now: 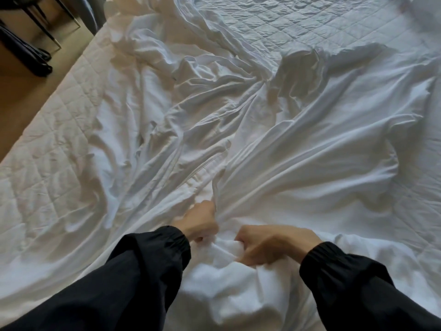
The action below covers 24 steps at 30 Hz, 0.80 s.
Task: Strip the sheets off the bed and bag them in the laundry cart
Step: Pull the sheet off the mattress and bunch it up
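Well, the person is leaning over the near edge of the bed (16, 161), both arms in black sleeves (133, 273) reaching out over it. The white sheet (298, 149) lies loose and rumpled across the middle and right of the bed. Its folds run in long ridges from the far side down toward the two hands.

The left hand (200, 223) is closed in a fist round a gathered ridge of sheet, with the cloth rising taut out of the top of the fist. The right hand (274, 242) is just beside it, nearer the near edge. Its fingers (248, 255) are curled down into a bunched heap of the same sheet and grip a fold; they are a little blurred, so I cannot tell how each one lies. The heap piles up between the two wrists, right at the near edge.

A quilted pad (298, 25) shows bare along the bed's left edge and across its far right corner, with the sheet lying on top of it between. Past the left edge is brown floor (21, 91), and thin dark furniture legs (45, 25) stand by the far left corner.
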Motion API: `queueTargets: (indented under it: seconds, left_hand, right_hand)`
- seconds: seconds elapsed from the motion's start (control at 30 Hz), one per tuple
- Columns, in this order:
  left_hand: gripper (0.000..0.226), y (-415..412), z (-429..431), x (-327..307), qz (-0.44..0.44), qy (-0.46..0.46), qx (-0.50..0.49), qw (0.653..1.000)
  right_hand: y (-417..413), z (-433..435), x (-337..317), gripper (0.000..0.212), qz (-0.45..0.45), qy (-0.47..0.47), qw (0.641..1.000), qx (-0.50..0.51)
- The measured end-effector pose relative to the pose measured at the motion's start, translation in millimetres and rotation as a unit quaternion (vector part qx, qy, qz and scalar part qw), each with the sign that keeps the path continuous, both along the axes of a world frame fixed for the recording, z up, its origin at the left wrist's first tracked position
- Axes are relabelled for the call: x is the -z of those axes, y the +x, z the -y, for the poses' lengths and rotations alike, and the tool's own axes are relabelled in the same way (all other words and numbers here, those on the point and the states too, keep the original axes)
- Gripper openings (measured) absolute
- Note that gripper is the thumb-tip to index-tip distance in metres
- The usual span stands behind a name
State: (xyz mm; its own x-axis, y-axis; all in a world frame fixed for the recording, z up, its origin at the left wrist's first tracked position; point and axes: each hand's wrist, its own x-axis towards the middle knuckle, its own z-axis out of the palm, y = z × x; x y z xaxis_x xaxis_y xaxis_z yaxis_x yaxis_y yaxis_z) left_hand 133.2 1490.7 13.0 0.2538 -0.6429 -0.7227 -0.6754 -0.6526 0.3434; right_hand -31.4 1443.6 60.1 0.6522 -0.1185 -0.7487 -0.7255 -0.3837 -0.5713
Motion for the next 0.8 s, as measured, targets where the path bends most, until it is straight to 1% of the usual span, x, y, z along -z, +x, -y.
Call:
queueTargets:
  seconds: [0.07,0.13,0.2,0.23,0.27,0.3,0.33,0.37,0.4,0.43,0.5,0.53,0.57,0.6,0.67,0.73,0.8]
  left_hand:
    - [0.023,6,-3,-4,-0.028,0.013,-0.017,0.999]
    - [0.016,15,-8,-3,-0.04,0.017,-0.023,0.999]
    - [0.022,23,-15,5,-0.03,0.001,-0.019,0.999]
    - [0.024,25,-19,9,-0.005,-0.018,-0.007,1.0]
    - [0.023,25,-23,11,0.018,-0.049,0.009,0.999]
    - [0.022,24,-26,15,0.034,-0.086,0.016,0.996]
    - [0.02,22,-28,14,0.031,-0.125,0.006,0.992]
    - [0.017,21,-28,12,0.026,-0.157,-0.023,0.987]
    - [0.018,21,-28,6,0.025,-0.178,-0.067,0.981]
    - [0.022,21,-28,2,0.033,-0.186,-0.119,0.975]
    - [0.036,23,-30,-5,0.014,-0.193,-0.2,0.96]
    - [0.044,20,-33,-9,-0.005,-0.192,-0.205,0.96]
    - [0.052,15,-37,-11,-0.009,-0.177,-0.188,0.966]
    - [0.062,7,-43,-13,0.003,-0.166,-0.161,0.973]
    - [0.078,-9,-54,-12,0.061,-0.163,-0.121,0.977]
    - [0.075,-25,-64,-10,0.121,-0.197,-0.096,0.968]
    - [0.069,-41,-76,-10,0.175,-0.253,-0.05,0.95]
  right_hand:
    - [-4,6,-7,0.028,0.004,-0.028,1.0,-0.01]
    - [-9,13,-15,0.028,0.005,-0.052,0.999,0.009]
    - [-13,16,-11,0.029,0.026,-0.072,0.992,0.097]
    - [-12,14,-5,0.029,0.061,-0.091,0.981,0.16]
    - [-11,11,4,0.028,0.1,-0.134,0.964,0.204]
    - [-10,7,14,0.03,0.115,-0.199,0.95,0.211]
    - [-9,0,21,0.042,0.098,-0.259,0.943,0.187]
    - [-9,-8,28,0.063,0.074,-0.305,0.935,0.166]
    - [-9,-15,32,0.078,0.074,-0.323,0.926,0.181]
    - [-11,-20,33,0.085,0.096,-0.333,0.912,0.22]
    - [-16,-28,28,0.08,0.159,-0.364,0.871,0.289]
    - [-19,-33,26,0.075,0.176,-0.39,0.851,0.305]
    - [-24,-39,25,0.071,0.175,-0.411,0.837,0.316]
    - [-30,-47,25,0.069,0.164,-0.425,0.832,0.318]
    - [-43,-67,26,0.071,0.131,-0.424,0.846,0.295]
    - [-60,-90,28,0.075,0.097,-0.403,0.875,0.25]
    - [-78,-111,30,0.077,0.075,-0.402,0.89,0.203]
